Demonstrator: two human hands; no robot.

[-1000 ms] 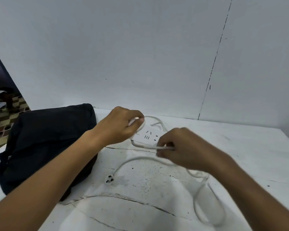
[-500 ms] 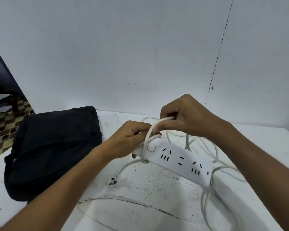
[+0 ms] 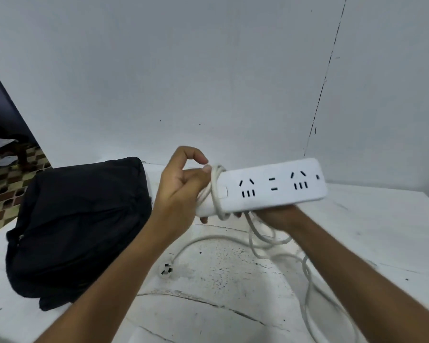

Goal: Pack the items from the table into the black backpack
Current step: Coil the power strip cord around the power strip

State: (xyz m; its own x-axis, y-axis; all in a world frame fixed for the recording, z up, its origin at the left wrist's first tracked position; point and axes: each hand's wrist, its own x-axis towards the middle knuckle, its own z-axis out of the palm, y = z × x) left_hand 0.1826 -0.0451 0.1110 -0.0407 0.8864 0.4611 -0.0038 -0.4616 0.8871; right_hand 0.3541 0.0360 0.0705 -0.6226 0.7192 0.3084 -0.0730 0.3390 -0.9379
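Note:
A white power strip (image 3: 273, 186) is held up above the table, sockets facing me. My left hand (image 3: 181, 186) grips its left end, thumb pressing on the white cord (image 3: 217, 191) looped around that end. Beneath the strip, my right hand (image 3: 275, 215) is mostly hidden, its fingers curled around the cord under it. The rest of the cord (image 3: 305, 266) hangs down and trails over the table to the plug (image 3: 166, 269). The black backpack (image 3: 77, 224) lies on the table at the left, closed as far as I can see.
The white table (image 3: 233, 305) has a scuffed, cracked surface. A pale wall stands close behind it. At far left, beyond the table edge, is a tiled floor (image 3: 8, 191) with furniture legs.
The power strip has been lifted higher and turned level. My right hand moved from above the strip to underneath it, bringing the cord round the left end.

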